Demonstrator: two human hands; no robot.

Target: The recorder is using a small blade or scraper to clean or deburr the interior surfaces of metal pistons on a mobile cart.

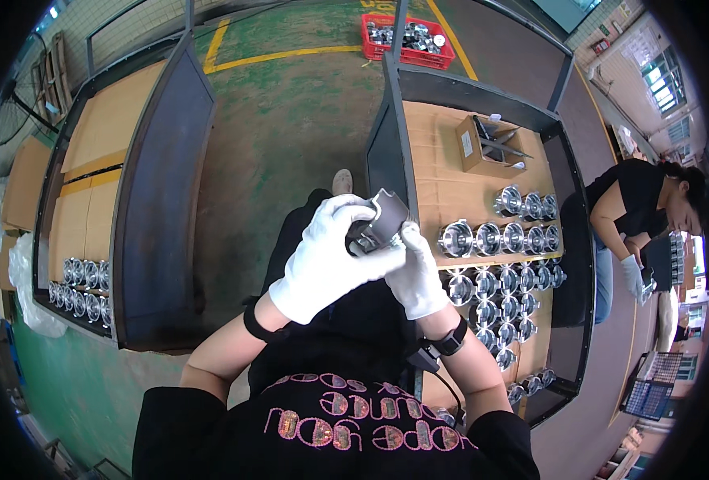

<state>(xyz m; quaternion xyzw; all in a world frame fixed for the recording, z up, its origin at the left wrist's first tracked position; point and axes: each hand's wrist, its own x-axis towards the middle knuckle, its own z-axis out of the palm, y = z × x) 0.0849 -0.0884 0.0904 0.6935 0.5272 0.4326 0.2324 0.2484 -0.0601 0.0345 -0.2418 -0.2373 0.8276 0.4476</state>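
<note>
A metal engine piston (385, 221) with a dark grey side is held up in front of my body, tilted. My left hand (330, 260), in a white glove, is closed around its left and lower side. On the right, my gloved right hand (415, 276) grips the piston's edge; some of its fingers are hidden behind the left hand and the part. Just right of my hands, rows of shiny silver pistons (488, 238) stand on the cardboard-covered cart (430, 160).
A small cardboard box (473, 154) with dark tools stands on the cart's far part. Beyond lies a red crate (374, 50) of metal parts on the floor. Another cart (162, 216) with pistons is at left. A gloved co-worker (622, 208) stands beyond the right cart.
</note>
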